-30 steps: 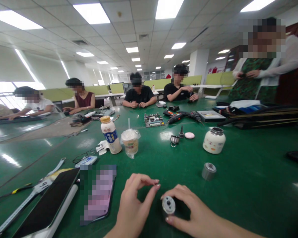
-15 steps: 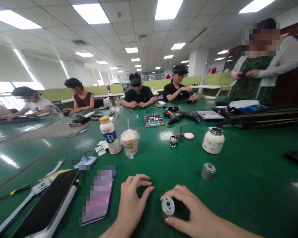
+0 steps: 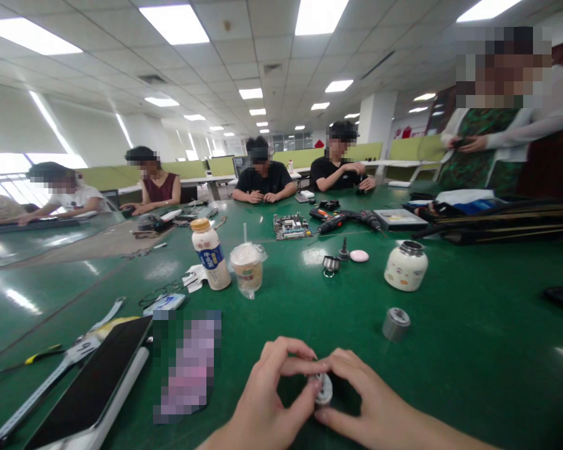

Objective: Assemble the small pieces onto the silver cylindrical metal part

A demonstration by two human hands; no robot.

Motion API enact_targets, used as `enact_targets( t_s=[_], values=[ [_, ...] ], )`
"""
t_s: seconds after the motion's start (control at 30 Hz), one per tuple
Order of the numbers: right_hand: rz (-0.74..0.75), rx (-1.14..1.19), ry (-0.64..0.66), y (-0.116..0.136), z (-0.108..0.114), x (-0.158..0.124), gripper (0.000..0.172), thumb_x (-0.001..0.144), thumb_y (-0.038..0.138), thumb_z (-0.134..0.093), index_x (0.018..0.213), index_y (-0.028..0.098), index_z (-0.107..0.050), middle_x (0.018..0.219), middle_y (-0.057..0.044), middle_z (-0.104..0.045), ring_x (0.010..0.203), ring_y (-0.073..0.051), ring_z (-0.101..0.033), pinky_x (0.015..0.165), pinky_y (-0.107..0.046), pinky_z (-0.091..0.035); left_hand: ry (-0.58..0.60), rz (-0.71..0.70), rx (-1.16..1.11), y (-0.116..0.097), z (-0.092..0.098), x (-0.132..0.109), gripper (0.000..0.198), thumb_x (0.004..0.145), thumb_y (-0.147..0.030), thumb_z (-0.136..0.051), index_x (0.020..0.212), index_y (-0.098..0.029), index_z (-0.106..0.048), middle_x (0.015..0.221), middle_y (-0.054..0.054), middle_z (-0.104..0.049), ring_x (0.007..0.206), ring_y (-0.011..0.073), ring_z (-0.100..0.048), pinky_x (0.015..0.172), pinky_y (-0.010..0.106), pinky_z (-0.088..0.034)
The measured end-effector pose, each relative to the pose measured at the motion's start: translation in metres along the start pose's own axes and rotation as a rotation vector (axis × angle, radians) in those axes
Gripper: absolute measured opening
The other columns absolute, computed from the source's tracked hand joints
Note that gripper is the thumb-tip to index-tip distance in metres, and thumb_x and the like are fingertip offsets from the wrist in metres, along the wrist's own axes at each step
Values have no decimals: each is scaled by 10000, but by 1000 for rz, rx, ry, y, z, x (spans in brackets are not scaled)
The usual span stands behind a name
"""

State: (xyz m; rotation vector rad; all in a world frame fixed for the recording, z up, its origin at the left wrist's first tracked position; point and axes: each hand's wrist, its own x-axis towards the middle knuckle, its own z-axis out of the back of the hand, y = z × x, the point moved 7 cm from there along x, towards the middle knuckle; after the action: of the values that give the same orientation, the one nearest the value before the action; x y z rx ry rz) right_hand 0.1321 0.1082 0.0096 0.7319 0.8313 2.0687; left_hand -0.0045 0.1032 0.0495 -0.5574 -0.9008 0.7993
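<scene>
My right hand (image 3: pixel 368 394) is closed around a small silver metal cylinder (image 3: pixel 326 395), thumb on the near side and fingers at the back. The cylinder stands upright just above the green tabletop or on it; I cannot tell which. Its pale end faces up, partly covered by fingers. My left hand (image 3: pixel 276 387) reaches in from the left, thumb and fingertips pinched together at the cylinder's top; anything tiny between them is hidden. A second metal cylinder (image 3: pixel 396 324) of similar look stands on the table, beyond my right hand.
A phone (image 3: pixel 190 369) and a dark tablet (image 3: pixel 94 375) lie at left. Farther off are a milk bottle (image 3: pixel 210 253), a lidded drink cup (image 3: pixel 248 269), a cream flask (image 3: pixel 406 265), a metal cap (image 3: pixel 331 265), a circuit board (image 3: pixel 291 226) and power drills (image 3: pixel 333 223). Several people sit or stand around.
My left hand has moved right, from beside the phone to the top of the metal cylinder. My right hand still holds the cylinder in about the same place.
</scene>
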Motion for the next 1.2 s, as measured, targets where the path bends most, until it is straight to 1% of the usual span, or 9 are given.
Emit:
enact_targets(
  t_s=[0.13, 0.27, 0.37, 0.47, 0.6, 0.73, 0.93, 1.1, 1.2],
  values=[
    [5, 4, 8, 3, 1, 1, 304, 788, 276, -716, 1075, 219, -634, 1025, -46, -663, 971, -229, -568, 875, -365, -436, 5, -85, -34, -12, 3, -3, 354, 798, -64, -555, 1113, -226, -538, 1196, 78, -631, 1124, 225, -580, 973, 398, -460],
    [10, 8, 8, 4, 2, 0, 304, 793, 281, -715, 1082, 231, -634, 1026, -36, -664, 966, -223, -569, 864, -363, -440, 10, -21, 25, -9, 3, -2, 384, 790, -89, -621, 1131, -237, -526, 1093, 56, -655, 1033, 218, -612, 914, 384, -477],
    [7, 7, -3, 2, 0, -1, 339, 796, 293, -713, 1116, 227, -622, 1043, -44, -657, 971, -228, -564, 866, -374, -445, 52, -4, 60, -9, 0, 3, 393, 804, -106, -646, 1154, -257, -547, 1073, 34, -695, 1056, 224, -609, 936, 394, -447],
    [0, 12, -14, -1, -1, -2, 316, 797, 282, -710, 1093, 211, -625, 1054, -54, -656, 980, -231, -566, 886, -385, -442, 72, -12, 85, -9, -3, 6, 296, 798, -132, -684, 1057, -257, -613, 1021, 23, -729, 1047, 233, -610, 920, 390, -438],
    [-7, 9, 1, -1, -2, -1, 320, 802, 292, -711, 1099, 209, -627, 1037, -59, -651, 972, -232, -562, 878, -380, -443, -14, 25, 45, -2, 0, 6, 210, 802, -156, -691, 982, -229, -613, 924, 28, -742, 945, 223, -644, 854, 371, -459],
    [-15, 10, 19, 1, -1, 0, 341, 799, 302, -716, 1115, 208, -629, 1018, -59, -648, 959, -232, -557, 853, -366, -447, -82, 59, 19, 5, 3, 1, 274, 784, -126, -679, 1014, -222, -566, 847, 5, -732, 901, 215, -661, 842, 368, -471],
    [-5, 8, 11, 2, 0, 0, 297, 803, 291, -712, 1080, 216, -635, 1017, -43, -656, 954, -222, -557, 864, -361, -432, -42, 13, 93, 2, 2, -2, 151, 782, -143, -681, 905, -230, -667, 931, 28, -693, 907, 205, -650, 824, 338, -485],
    [4, 9, 8, 3, 0, 1, 312, 781, 273, -727, 1072, 211, -633, 1014, -46, -655, 957, -226, -559, 863, -365, -432, 8, -130, 31, -14, 3, -3, 433, 783, -63, -536, 1179, -237, -559, 1124, 61, -664, 1105, 230, -584, 947, 386, -462],
    [4, 22, 10, 4, 1, 1, 318, 790, 273, -716, 1089, 214, -627, 1027, -48, -657, 966, -225, -561, 864, -361, -435, -37, -125, 76, -14, 5, -2, 445, 760, -86, -593, 1174, -232, -517, 1089, 69, -668, 1052, 241, -597, 904, 396, -472]
  ],
)
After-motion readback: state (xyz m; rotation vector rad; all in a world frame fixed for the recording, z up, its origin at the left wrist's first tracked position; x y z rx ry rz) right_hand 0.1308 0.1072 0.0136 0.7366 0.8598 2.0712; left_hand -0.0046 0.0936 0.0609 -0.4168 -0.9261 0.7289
